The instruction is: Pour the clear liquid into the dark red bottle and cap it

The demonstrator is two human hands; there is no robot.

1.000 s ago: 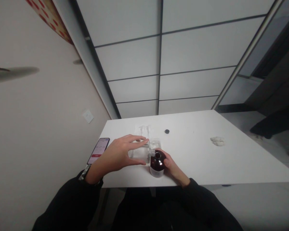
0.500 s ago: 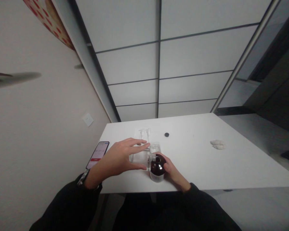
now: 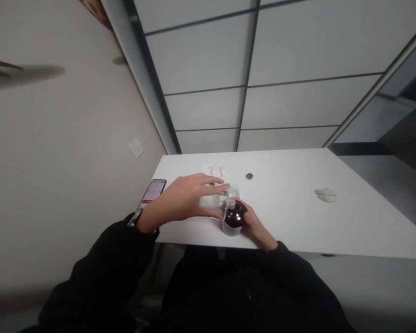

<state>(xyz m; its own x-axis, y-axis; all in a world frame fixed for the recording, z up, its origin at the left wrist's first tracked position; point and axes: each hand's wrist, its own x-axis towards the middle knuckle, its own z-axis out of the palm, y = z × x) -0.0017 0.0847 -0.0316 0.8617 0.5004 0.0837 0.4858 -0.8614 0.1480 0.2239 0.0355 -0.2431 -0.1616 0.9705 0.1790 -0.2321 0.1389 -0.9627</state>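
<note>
White table (image 3: 291, 215) with phone (image 3: 151, 194), black disc (image 3: 249, 176)

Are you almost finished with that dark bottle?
Partway, it seems. Done: a small black round piece already lies apart on the table. In hand: the right hand holds the dark bottle, and the left hand curves over the clear container. Left: the whitish packet lies beyond the hands, not held.

Phone (image 3: 151, 194) just beside left hand (image 3: 183, 198), wall (image 3: 72, 162) past it. Bottle (image 3: 234, 217) between hands. Past right hand (image 3: 254, 224), table (image 3: 291, 217) runs on; black disc (image 3: 249, 176), white lump (image 3: 326, 194) well apart.
</note>
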